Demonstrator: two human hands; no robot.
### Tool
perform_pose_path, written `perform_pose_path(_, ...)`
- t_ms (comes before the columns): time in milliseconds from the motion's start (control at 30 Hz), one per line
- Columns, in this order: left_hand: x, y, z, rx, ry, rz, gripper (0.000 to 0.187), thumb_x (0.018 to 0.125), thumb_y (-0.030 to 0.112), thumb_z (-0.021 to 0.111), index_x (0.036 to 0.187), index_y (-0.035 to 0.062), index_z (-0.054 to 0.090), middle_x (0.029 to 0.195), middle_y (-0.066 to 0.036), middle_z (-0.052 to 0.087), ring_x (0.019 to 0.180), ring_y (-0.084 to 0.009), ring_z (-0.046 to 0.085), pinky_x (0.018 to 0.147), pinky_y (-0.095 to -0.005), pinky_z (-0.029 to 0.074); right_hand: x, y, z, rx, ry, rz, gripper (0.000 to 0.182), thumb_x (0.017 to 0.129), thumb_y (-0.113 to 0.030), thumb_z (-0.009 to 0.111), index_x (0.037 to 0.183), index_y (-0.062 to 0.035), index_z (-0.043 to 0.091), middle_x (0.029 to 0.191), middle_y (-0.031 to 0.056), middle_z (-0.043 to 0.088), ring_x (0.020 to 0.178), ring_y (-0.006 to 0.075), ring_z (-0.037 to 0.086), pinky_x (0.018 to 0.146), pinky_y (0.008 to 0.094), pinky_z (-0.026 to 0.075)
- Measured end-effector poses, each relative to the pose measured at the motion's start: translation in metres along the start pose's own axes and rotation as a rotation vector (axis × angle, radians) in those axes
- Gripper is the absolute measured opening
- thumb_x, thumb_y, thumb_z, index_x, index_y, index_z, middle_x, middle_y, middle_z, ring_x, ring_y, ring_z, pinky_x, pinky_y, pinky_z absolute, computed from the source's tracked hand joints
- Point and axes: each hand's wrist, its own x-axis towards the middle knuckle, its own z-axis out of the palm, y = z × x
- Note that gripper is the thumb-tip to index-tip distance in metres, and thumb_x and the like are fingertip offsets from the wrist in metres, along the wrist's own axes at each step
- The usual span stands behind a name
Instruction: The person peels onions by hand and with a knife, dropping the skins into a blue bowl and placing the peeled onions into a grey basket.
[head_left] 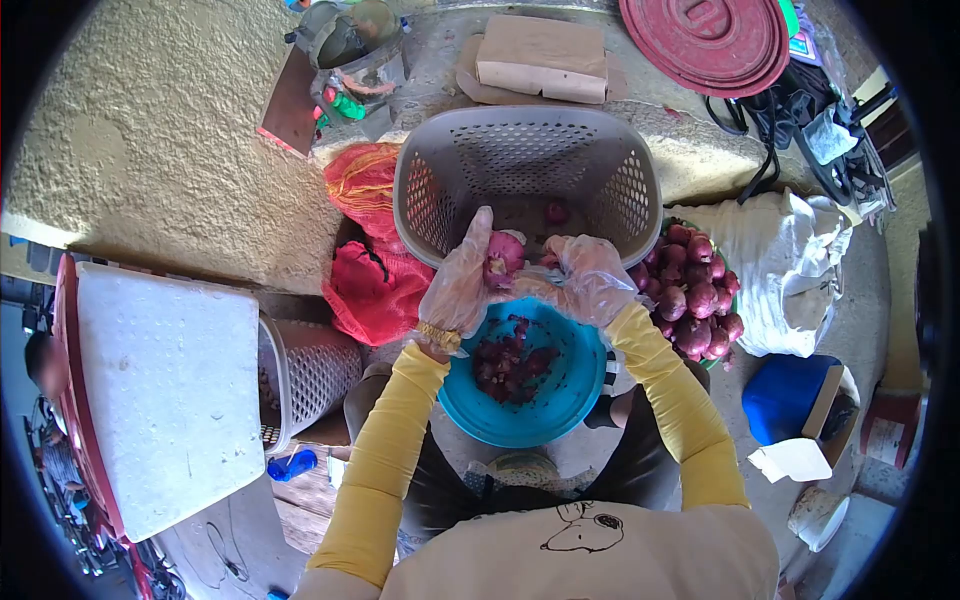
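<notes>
Both hands wear clear plastic gloves above a blue basin [560, 418]. My left hand [462, 275] is closed round a red onion [503, 258], thumb pointing up along its side. My right hand [592, 277] is just right of the onion, its fingers curled together; what they pinch is too small to make out. Dark red onion skins [512, 370] lie in the basin. Beyond my hands a grey perforated basket [520, 140] leans toward me, with a single red onion [556, 212] inside. To the right, a heap of red onions [692, 290] fills a mostly hidden green container.
A red mesh sack [375, 290] lies left of the grey basket. Farther left are a second perforated basket [320, 375] and a white foam board [175, 390]. On the right sit a white sack [790, 260] and a blue container [785, 400]. A cardboard piece [540, 55] rests behind.
</notes>
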Motion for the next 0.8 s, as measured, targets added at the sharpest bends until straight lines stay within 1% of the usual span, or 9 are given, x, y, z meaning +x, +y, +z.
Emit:
perform_pose_path(67, 0.0, -0.001, 0.001, -0.03, 0.012, -0.022, 0.07, 0.1, 0.063, 0.061, 0.118, -0.0046, 0.062, 0.099, -0.013, 0.069, 0.087, -0.0255, 0.073, 0.071, -0.0369, 0.065, 0.002, -0.001, 0.003, 0.002, 0.007, -0.004, 0.066, 0.086, -0.069, 0.071, 0.102, -0.0047, 0.065, 0.089, 0.02, 0.067, 0.09, 0.0426, 0.067, 0.08, 0.053, 0.051)
perform_pose_path(200, -0.004, 0.004, 0.006, 0.016, 0.001, -0.058, 0.069, 0.1, 0.064, 0.059, 0.118, -0.0026, 0.063, 0.101, -0.012, 0.07, 0.09, -0.0248, 0.075, 0.072, -0.0369, 0.066, 0.001, 0.0, 0.002, 0.012, 0.03, -0.035, 0.066, 0.088, -0.07, 0.068, 0.095, -0.0045, 0.065, 0.086, 0.0202, 0.066, 0.088, 0.0434, 0.066, 0.079, 0.053, 0.051)
perform_pose_path(367, -0.001, 0.002, 0.002, 0.124, -0.001, -0.076, 0.067, 0.101, 0.067, 0.056, 0.121, 0.0027, 0.064, 0.104, -0.01, 0.071, 0.086, -0.0206, 0.075, 0.067, -0.0375, 0.066, 0.003, 0.003, 0.001, -0.001, 0.011, -0.064, 0.066, 0.089, -0.069, 0.067, 0.093, -0.0032, 0.065, 0.086, 0.0188, 0.067, 0.087, 0.0422, 0.066, 0.078, 0.0517, 0.051)
perform_pose_path(433, -0.001, 0.002, 0.005, 0.124, 0.009, -0.08, 0.067, 0.101, 0.066, 0.056, 0.12, 0.0031, 0.065, 0.103, -0.009, 0.072, 0.087, -0.0196, 0.075, 0.068, -0.0372, 0.066, 0.003, 0.002, 0.0, -0.007, -0.018, -0.059, 0.066, 0.09, -0.069, 0.067, 0.093, -0.0029, 0.066, 0.085, 0.0185, 0.067, 0.087, 0.0418, 0.066, 0.078, 0.0514, 0.052)
perform_pose_path(533, -0.007, 0.004, 0.015, 0.145, 0.056, -0.074, 0.065, 0.101, 0.065, 0.056, 0.12, 0.0035, 0.065, 0.102, -0.007, 0.072, 0.088, -0.0178, 0.074, 0.071, -0.0361, 0.064, 0.002, 0.004, 0.001, 0.036, 0.025, -0.077, 0.066, 0.09, -0.069, 0.067, 0.09, -0.0032, 0.066, 0.084, 0.018, 0.067, 0.086, 0.0413, 0.066, 0.077, 0.0511, 0.052)
perform_pose_path(600, -0.007, 0.004, 0.014, 0.164, 0.092, -0.06, 0.064, 0.102, 0.064, 0.056, 0.119, 0.0036, 0.066, 0.102, -0.007, 0.072, 0.089, -0.0168, 0.073, 0.073, -0.0354, 0.064, 0.002, 0.006, 0.001, 0.056, -0.009, -0.098, 0.057, 0.095, -0.062, 0.064, 0.097, -0.0048, 0.07, 0.088, 0.0199, 0.071, 0.089, 0.0433, 0.068, 0.079, 0.0531, 0.053)
perform_pose_path(667, 0.0, 0.001, 0.004, 0.208, 0.039, -0.067, 0.063, 0.103, 0.064, 0.056, 0.12, 0.0035, 0.066, 0.101, -0.007, 0.071, 0.088, -0.0165, 0.072, 0.078, -0.0341, 0.062, 0.003, 0.003, -0.002, 0.078, -0.048, -0.079, 0.056, 0.095, -0.061, 0.064, 0.096, -0.0053, 0.071, 0.086, 0.0199, 0.071, 0.088, 0.0439, 0.068, 0.078, 0.0535, 0.053)
perform_pose_path(733, 0.002, 0.0, 0.0, 0.237, 0.035, -0.068, 0.063, 0.103, 0.063, 0.056, 0.119, 0.0033, 0.066, 0.1, -0.007, 0.07, 0.086, -0.0169, 0.071, 0.078, -0.0335, 0.062, 0.003, 0.0, -0.003, 0.099, -0.087, -0.063, 0.054, 0.095, -0.06, 0.064, 0.096, -0.0058, 0.071, 0.084, 0.0199, 0.071, 0.087, 0.0444, 0.068, 0.078, 0.0539, 0.053)
perform_pose_path(800, 0.003, 0.0, -0.001, 0.266, 0.031, -0.071, 0.063, 0.103, 0.063, 0.055, 0.119, 0.0031, 0.066, 0.099, -0.007, 0.07, 0.083, -0.0174, 0.07, 0.078, -0.033, 0.061, 0.003, -0.002, -0.004, 0.076, -0.157, -0.113, 0.051, 0.095, -0.059, 0.066, 0.096, -0.0082, 0.073, 0.08, 0.019, 0.07, 0.082, 0.0448, 0.068, 0.075, 0.0544, 0.054)
